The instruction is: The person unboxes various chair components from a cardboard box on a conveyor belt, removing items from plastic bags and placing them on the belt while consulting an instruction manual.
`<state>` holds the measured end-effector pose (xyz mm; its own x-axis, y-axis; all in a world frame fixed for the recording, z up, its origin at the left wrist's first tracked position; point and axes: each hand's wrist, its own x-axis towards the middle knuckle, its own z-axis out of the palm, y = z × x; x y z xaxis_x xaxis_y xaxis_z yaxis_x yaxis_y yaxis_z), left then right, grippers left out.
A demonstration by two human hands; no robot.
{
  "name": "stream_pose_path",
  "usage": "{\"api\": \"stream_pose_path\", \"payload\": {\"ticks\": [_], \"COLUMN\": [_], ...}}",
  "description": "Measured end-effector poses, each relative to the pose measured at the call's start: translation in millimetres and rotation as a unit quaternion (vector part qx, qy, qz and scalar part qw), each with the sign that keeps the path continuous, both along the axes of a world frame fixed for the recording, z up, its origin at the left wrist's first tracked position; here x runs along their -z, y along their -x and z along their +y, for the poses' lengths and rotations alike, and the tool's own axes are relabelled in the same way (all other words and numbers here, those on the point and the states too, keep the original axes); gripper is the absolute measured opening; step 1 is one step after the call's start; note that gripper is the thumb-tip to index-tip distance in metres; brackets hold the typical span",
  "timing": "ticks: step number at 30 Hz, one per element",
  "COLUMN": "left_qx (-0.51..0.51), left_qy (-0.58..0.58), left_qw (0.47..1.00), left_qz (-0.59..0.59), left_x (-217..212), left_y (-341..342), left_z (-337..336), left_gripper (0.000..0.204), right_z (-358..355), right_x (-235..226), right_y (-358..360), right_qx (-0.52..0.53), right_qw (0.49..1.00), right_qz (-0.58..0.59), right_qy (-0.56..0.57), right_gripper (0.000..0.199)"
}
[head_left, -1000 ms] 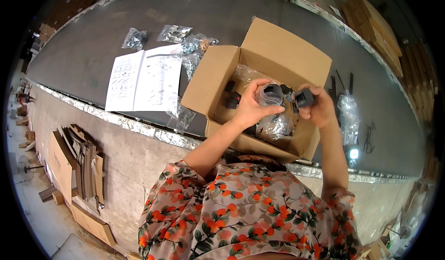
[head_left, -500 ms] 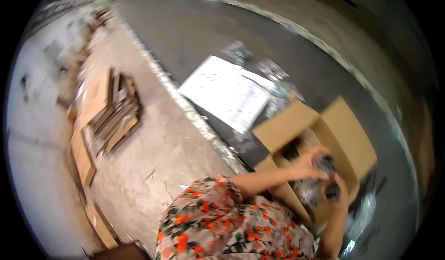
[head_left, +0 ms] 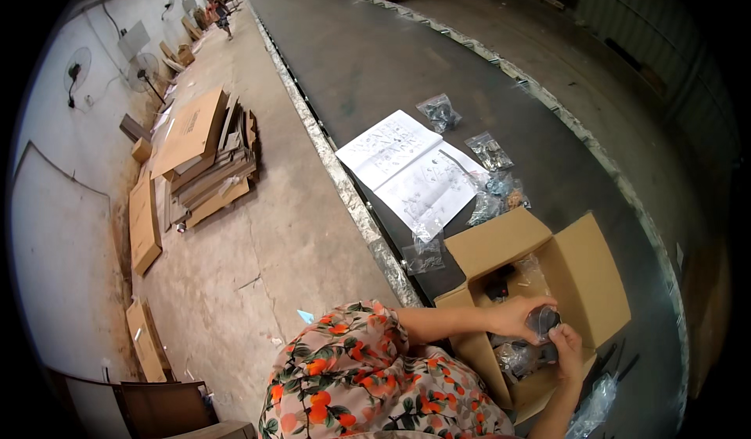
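Observation:
Over the open cardboard box (head_left: 598,283) on the conveyor belt, my left hand (head_left: 512,315) is closed around a dark round part (head_left: 543,322) that seems wrapped in clear plastic. My right hand (head_left: 569,345) has its fingers bent against the lower edge of that part. Another dark piece (head_left: 546,354) shows beside the right fingers; whether they grip it, I cannot tell. Inside the box, below my hands, lie clear plastic bags (head_left: 513,358) and a black item (head_left: 497,289), partly covered by my left forearm and hand.
An open instruction booklet (head_left: 407,169) lies on the belt (head_left: 368,64), with small bags of hardware (head_left: 490,151) around it. Plastic wrapping and dark rods (head_left: 602,396) sit right of the box. Flattened cartons (head_left: 207,157) are stacked on the floor to the left. A person (head_left: 219,15) stands far off.
My head view has shifted, so the scene sits differently and sharper. My right hand has come up closer to the round part in my left hand.

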<state>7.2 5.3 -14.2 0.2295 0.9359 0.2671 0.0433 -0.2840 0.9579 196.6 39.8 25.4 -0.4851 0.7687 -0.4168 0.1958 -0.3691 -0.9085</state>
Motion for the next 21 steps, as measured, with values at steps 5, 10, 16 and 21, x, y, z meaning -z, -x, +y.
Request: {"api": "stream_pose_path", "payload": {"ticks": [5, 10, 16, 21], "left_qx": [0.007, 0.030, 0.053, 0.056], "left_qy": [-0.040, -0.018, -0.027, -0.006], "left_qw": [0.999, 0.999, 0.998, 0.998], "left_qz": [0.014, 0.035, 0.001, -0.034], "left_x": [16, 15, 17, 13], "left_y": [-8, -10, -9, -7], "left_z": [1, -3, -6, -7], "left_gripper": [0.079, 0.082, 0.081, 0.078], "right_z": [6, 5, 5, 15], "right_x": [-19, -44, -54, -28], "right_y": [2, 10, 25, 13], "right_qx": [-0.088, -0.187, -0.227, -0.234], "right_qw": [0.973, 0.873, 0.895, 0.943], "right_qz": [-0.177, -0.330, -0.284, -0.157], "right_qy": [-0.116, -0.306, -0.256, -0.179], "right_gripper": [0.020, 0.025, 0.028, 0.024]}}
